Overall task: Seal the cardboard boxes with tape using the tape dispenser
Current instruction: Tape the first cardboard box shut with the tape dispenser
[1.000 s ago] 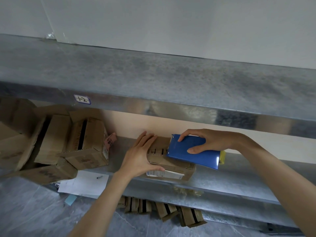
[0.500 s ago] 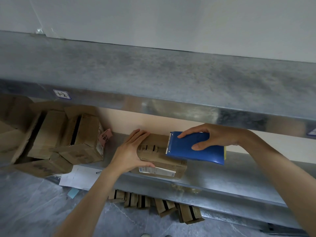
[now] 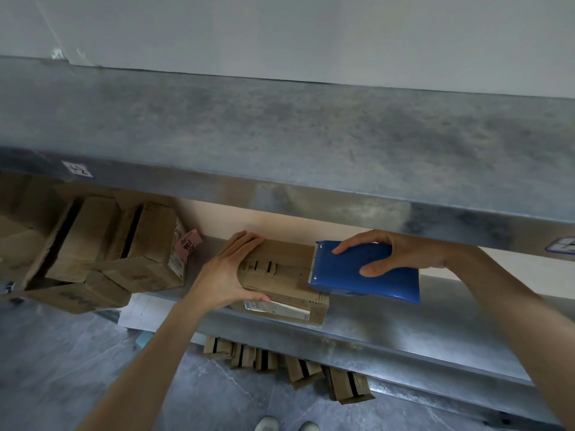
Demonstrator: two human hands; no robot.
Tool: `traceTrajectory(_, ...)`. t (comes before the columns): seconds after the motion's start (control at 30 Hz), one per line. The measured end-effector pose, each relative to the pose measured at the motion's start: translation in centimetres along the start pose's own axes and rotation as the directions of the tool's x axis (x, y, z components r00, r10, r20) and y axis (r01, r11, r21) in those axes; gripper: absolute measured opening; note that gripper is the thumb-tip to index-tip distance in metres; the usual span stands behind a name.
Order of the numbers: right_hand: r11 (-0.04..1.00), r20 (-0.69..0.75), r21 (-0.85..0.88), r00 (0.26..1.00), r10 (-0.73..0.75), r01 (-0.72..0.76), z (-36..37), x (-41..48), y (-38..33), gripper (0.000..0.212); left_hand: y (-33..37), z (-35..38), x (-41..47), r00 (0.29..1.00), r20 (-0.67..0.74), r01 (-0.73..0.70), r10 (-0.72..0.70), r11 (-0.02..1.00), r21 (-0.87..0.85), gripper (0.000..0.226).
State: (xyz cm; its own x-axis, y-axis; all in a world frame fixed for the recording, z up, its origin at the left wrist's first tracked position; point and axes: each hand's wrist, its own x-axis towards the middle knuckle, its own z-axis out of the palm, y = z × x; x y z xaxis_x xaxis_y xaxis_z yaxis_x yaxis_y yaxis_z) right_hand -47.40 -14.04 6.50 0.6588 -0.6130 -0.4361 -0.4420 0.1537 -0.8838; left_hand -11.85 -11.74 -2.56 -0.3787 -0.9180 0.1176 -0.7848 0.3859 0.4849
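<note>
Left hand [image 3: 224, 275] clasps the left end of the cardboard box [image 3: 280, 275], fingers laid flat over its top and thumb on the near side, while the right hand [image 3: 401, 253] is closed round the blue tape dispenser [image 3: 367, 275], fingers over its far edge and thumb on its upper face. The box sits on the metal shelf [image 3: 404, 325], near the front lip, with the dispenser's toothed edge resting on the right part of its top. Whether tape is already stuck along the seam cannot be told. The step looks like laying a strip across the top, and it should go best if the left hand pins the box firmly so it cannot slide, and the dispenser is drawn straight along the middle seam, pressed flat, then carried over the end before tilting the teeth to cut. The upper shelf [image 3: 311, 135] hangs low overhead, so the wrist has little room to lift. More boxes [image 3: 143, 247] are stacked to the left.
</note>
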Motion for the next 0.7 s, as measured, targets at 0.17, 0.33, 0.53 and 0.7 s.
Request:
traceTrajectory(0.17,0.998,0.014,0.056,1.000,0.010,-0.011,-0.8,-1.4,1.2,0.041,0.1,0.0,0.1,1.000,0.010,0.006,-0.006,1.000,0.002,0.115)
traceTrajectory(0.33,0.999,0.001,0.049,1.000,0.020,-0.020,-1.3,-2.1,2.1,0.041,0.0,0.3,0.2,1.000,0.001,0.003,-0.003,1.000,-0.008,0.114)
traceTrajectory(0.53,0.997,-0.020,0.067,0.999,0.027,-0.025,-2.0,-3.5,2.9,0.040,-0.1,0.5,0.3,1.000,0.007,0.005,-0.004,1.000,-0.026,0.115)
traceTrajectory(0.7,0.998,-0.034,0.052,0.999,0.034,-0.032,-2.1,-3.7,3.3,0.040,-0.1,0.5,0.4,1.000,0.007,0.007,-0.007,1.000,-0.028,0.114)
